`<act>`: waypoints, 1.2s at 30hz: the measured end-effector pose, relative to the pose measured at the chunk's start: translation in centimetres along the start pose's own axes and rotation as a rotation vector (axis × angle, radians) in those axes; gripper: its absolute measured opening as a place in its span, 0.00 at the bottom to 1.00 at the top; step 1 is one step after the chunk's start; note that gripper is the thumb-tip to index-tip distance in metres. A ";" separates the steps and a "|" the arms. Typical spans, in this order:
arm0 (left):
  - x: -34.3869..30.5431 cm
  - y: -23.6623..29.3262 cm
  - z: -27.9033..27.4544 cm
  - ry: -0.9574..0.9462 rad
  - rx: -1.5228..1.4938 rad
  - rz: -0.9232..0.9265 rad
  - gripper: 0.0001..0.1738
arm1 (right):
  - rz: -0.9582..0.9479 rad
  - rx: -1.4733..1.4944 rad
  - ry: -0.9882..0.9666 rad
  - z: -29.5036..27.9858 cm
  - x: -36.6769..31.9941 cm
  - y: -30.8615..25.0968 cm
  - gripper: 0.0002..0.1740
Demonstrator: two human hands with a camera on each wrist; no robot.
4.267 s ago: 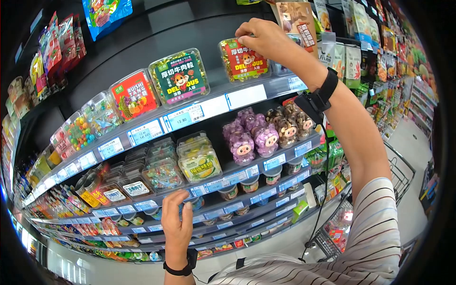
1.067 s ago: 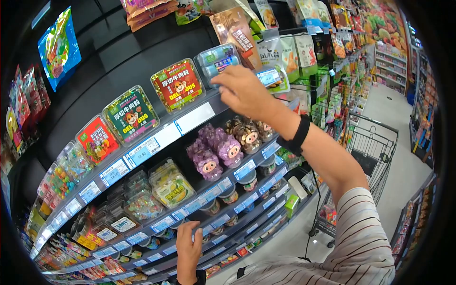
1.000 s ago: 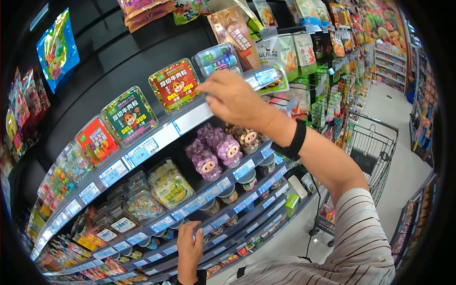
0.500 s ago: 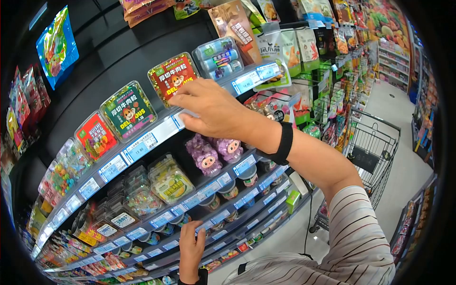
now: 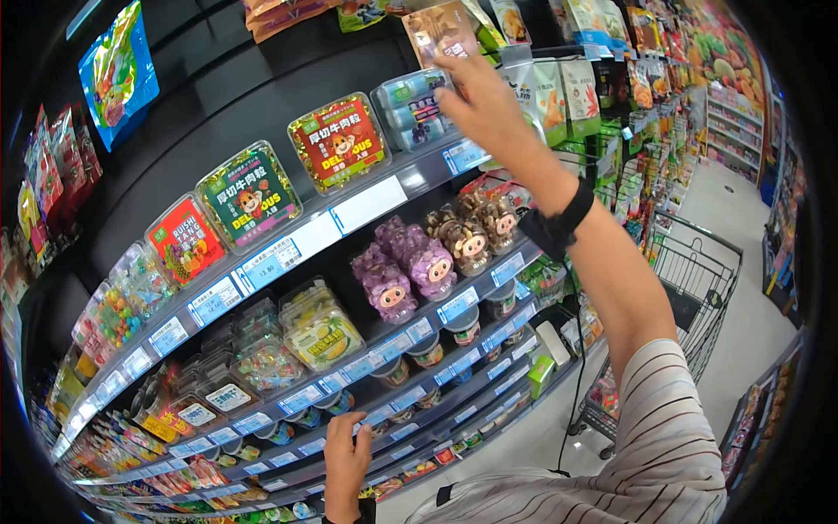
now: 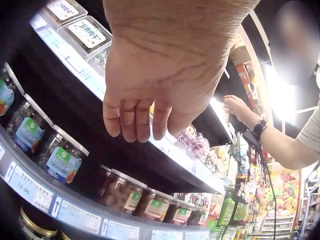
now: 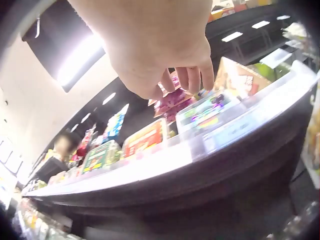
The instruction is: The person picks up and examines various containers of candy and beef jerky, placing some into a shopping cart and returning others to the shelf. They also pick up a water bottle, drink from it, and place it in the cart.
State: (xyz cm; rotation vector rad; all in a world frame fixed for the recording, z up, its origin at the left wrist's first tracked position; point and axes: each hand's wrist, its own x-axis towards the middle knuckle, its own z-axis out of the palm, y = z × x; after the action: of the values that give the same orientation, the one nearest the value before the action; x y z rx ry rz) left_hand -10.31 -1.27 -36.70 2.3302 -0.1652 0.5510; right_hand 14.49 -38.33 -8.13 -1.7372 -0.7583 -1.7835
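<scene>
My right hand (image 5: 493,109) is raised at the upper shelf, its fingers at the upper right of a clear plastic box of blue rolls (image 5: 412,113). In the right wrist view the loosely bent fingers (image 7: 194,77) hang over that box's top edge. To its left stand a red-labelled box (image 5: 339,144) and a green-labelled box (image 5: 249,196), both gold-trimmed and upright. Low in front of the lower shelves, my left hand (image 5: 346,458) is held up with nothing in it. The left wrist view shows its fingers (image 6: 143,122) loosely extended, apart from the jars (image 6: 122,190).
Purple character-shaped packs (image 5: 393,288) and a yellow-labelled box (image 5: 323,336) fill the shelf below. Price tags line the shelf edge (image 5: 319,237). A brown bag (image 5: 439,33) stands behind the boxes. A shopping cart (image 5: 698,288) is at right, and a black cable (image 5: 576,358) hangs beside the arm.
My right hand has gone from the front of the red-labelled box rightward and up to the box of blue rolls. Earlier it was on the red-labelled box's top. My left hand stays low.
</scene>
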 end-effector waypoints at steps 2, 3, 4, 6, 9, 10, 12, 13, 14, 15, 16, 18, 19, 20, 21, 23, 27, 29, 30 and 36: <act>0.2 -0.1 0.2 -0.011 0.005 0.000 0.11 | 0.100 0.029 -0.036 0.2 0.7 2.9 0.21; 0.2 0.0 0.3 -0.014 0.002 0.023 0.11 | 0.150 0.044 -0.053 0.4 1.0 3.6 0.22; 0.4 0.2 0.4 -0.015 -0.001 0.047 0.11 | 0.168 0.043 -0.072 0.5 1.2 4.3 0.22; 0.5 0.6 0.7 -0.014 -0.011 0.075 0.11 | 0.205 0.042 -0.114 0.7 1.6 4.7 0.22; 0.6 1.3 0.8 -0.016 -0.030 0.079 0.11 | 0.340 -0.061 -0.314 0.2 1.7 3.8 0.22; 0.6 1.3 0.8 -0.019 -0.032 0.073 0.11 | 0.342 -0.059 -0.314 0.5 1.5 4.0 0.23; 0.6 1.2 0.8 -0.027 -0.027 0.067 0.10 | 0.346 -0.054 -0.312 1.3 1.0 4.6 0.26; 0.5 1.0 0.8 -0.033 -0.020 0.067 0.10 | 0.350 -0.036 -0.302 1.4 0.8 4.8 0.26; 0.5 0.7 0.8 -0.040 -0.013 0.068 0.10 | 0.355 -0.018 -0.293 1.6 0.6 4.9 0.26; 0.4 0.4 0.8 -0.037 -0.007 0.078 0.10 | 0.360 0.000 -0.284 1.7 0.4 4.9 0.26; 0.4 0.0 0.9 -0.035 -0.001 0.090 0.10 | 0.360 0.009 -0.286 1.6 0.4 4.9 0.26; 0.4 -0.2 1.0 -0.034 0.001 0.085 0.11 | 0.362 0.026 -0.292 1.5 0.3 4.9 0.26; 0.4 0.0 0.9 -0.037 -0.002 0.069 0.11 | 0.354 0.055 -0.292 1.5 0.3 4.7 0.26; 0.4 0.2 1.0 -0.041 -0.005 0.053 0.11 | 0.347 0.084 -0.293 1.5 0.2 4.7 0.26; 0.5 0.3 1.1 -0.047 -0.012 0.048 0.11 | 0.341 0.111 -0.293 1.4 0.2 4.4 0.25; 0.6 0.5 1.2 -0.057 -0.024 0.041 0.11 | 0.363 0.113 -0.324 1.1 0.4 3.8 0.25; 0.8 -0.3 1.4 -0.074 -0.018 0.084 0.11 | 0.351 0.030 -0.269 0.9 0.4 3.2 0.23; 0.9 -0.3 1.3 -0.067 -0.023 0.079 0.11 | 0.281 0.067 -0.169 0.7 0.6 2.6 0.21; 0.9 -0.4 1.4 -0.067 -0.019 0.077 0.11 | 0.246 0.084 -0.120 0.4 0.8 1.9 0.21; 0.8 -0.6 1.5 -0.080 -0.011 0.061 0.11 | -0.003 0.166 -0.053 0.8 0.8 -4.7 0.14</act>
State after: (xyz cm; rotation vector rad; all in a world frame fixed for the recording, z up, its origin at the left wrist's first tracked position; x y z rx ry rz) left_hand -8.92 -1.85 -37.70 2.3446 -0.2767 0.4856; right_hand 11.67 -34.45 -7.42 -1.6800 -0.9041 -1.6325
